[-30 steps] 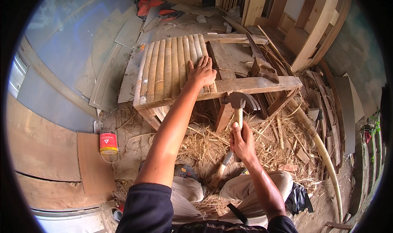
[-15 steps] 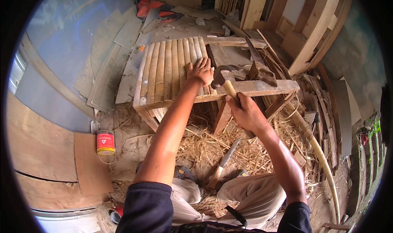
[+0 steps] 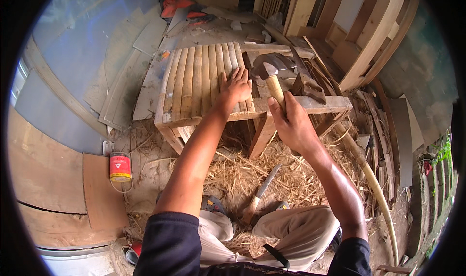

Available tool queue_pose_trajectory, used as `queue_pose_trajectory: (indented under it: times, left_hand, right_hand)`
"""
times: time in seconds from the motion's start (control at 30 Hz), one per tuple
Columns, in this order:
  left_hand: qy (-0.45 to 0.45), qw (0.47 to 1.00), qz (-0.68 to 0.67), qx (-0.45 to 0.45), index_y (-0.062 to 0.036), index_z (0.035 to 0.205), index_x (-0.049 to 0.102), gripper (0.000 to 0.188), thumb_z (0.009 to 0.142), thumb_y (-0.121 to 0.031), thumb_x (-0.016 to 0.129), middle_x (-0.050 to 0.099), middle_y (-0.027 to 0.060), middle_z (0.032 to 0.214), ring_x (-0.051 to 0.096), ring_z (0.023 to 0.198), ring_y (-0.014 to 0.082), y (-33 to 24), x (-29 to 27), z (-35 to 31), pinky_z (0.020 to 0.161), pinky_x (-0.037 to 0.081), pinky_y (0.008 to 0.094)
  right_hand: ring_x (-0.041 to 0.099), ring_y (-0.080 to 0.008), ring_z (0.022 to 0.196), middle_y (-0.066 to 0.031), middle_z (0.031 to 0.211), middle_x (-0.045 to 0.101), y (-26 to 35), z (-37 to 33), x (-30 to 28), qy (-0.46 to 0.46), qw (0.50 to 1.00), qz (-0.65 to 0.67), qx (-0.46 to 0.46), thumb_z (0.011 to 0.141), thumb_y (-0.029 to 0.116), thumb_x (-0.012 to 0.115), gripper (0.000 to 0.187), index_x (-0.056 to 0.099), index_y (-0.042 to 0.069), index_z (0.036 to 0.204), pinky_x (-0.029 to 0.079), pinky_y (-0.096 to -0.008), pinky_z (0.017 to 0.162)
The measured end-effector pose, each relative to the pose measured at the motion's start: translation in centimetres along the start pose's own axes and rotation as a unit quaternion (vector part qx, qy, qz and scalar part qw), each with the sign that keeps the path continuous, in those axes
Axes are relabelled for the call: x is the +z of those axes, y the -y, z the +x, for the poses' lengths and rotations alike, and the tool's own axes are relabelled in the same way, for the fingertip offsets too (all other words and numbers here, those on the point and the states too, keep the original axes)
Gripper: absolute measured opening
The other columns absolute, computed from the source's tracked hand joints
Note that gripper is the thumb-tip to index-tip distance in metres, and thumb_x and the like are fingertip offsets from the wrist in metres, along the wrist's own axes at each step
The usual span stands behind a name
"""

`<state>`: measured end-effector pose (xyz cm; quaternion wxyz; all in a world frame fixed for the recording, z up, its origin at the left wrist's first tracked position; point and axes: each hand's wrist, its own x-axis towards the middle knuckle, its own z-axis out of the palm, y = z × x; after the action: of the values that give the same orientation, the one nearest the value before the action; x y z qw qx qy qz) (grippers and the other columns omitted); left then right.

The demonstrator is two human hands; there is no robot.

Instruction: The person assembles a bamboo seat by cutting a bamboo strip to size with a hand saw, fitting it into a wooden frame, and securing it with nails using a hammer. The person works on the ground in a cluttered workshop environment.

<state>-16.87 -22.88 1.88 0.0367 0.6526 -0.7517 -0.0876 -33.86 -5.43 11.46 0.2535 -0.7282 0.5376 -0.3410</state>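
Observation:
My left hand (image 3: 236, 87) lies flat, fingers stretched, on the right-hand slats of a low wooden bench (image 3: 286, 102). Split bamboo slats (image 3: 198, 82) sit side by side over the left part of its frame. A claw hammer (image 3: 275, 88) is gripped by its pale wooden handle in my right hand (image 3: 292, 123). Its head is up, just right of my left fingertips, and the claw side is blurred. Behind the hammer, a handsaw (image 3: 309, 88) with a brown wooden handle rests on the bench's uncovered right part.
Between my feet lies a long-bladed knife (image 3: 262, 193) on straw-like shavings (image 3: 286, 179). A red and yellow can (image 3: 120, 167) stands at left. A long bamboo pole (image 3: 371, 179) and stacked wood strips (image 3: 381, 140) are at right, wooden frames (image 3: 364, 43) behind.
My right hand and the hammer have risen, with the hammer head now higher above the bench. My left hand stays pressed on the slats. The view has shifted slightly.

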Motion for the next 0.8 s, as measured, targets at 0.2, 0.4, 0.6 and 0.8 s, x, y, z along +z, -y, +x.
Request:
queue_pose_trajectory:
  times: [0.2,0.4,0.6,0.8]
  left_hand:
    - [0.022,0.994,0.102,0.014,-0.0134,0.157,0.006,0.069,0.101,-0.047,0.026,0.002,-0.0019,0.165,0.003,0.151,0.0153,0.2,0.1,0.2,0.122,0.002,0.0536]
    - [0.012,1.0,-0.011,-0.005,-0.0126,0.157,0.008,0.065,0.102,-0.045,0.021,0.001,-0.0006,0.165,0.002,0.152,0.0157,0.0,-0.2,-0.1,0.122,0.002,0.0536]
    - [0.021,0.998,0.064,0.011,-0.0115,0.157,0.006,0.067,0.1,-0.037,0.028,-0.002,-0.0015,0.165,0.002,0.152,0.015,0.0,-0.2,-0.1,0.122,0.002,0.0536]
    - [0.015,0.998,0.057,0.011,-0.0135,0.157,0.01,0.076,0.094,-0.031,0.047,0.003,-0.0013,0.165,0.006,0.152,0.0153,0.2,-0.1,0.0,0.122,0.005,0.0552]
  right_hand:
    - [0.056,-0.0237,0.057,-0.0117,0.066,0.055,0.5,1.6,-1.5,0.146,0.989,-0.029,0.006,0.102,0.035,0.049,0.038,0.053,-0.002,0.092,0.043,-0.0377,0.051]
    - [0.055,-0.0172,0.053,-0.007,0.064,0.054,-1.0,2.1,-0.8,0.054,0.997,0.007,-0.046,0.104,0.034,0.047,0.038,0.052,-0.001,0.092,0.044,-0.0341,0.049]
    - [0.056,-0.0276,0.057,-0.0191,0.065,0.056,-1.3,1.2,0.0,0.043,0.995,-0.082,-0.049,0.102,0.03,0.051,0.037,0.051,-0.005,0.089,0.043,-0.0434,0.057]
    - [0.058,-0.0263,0.058,-0.0184,0.067,0.058,-1.4,1.5,-0.3,0.096,0.994,-0.054,-0.015,0.102,0.031,0.051,0.037,0.051,-0.004,0.092,0.043,-0.043,0.056]
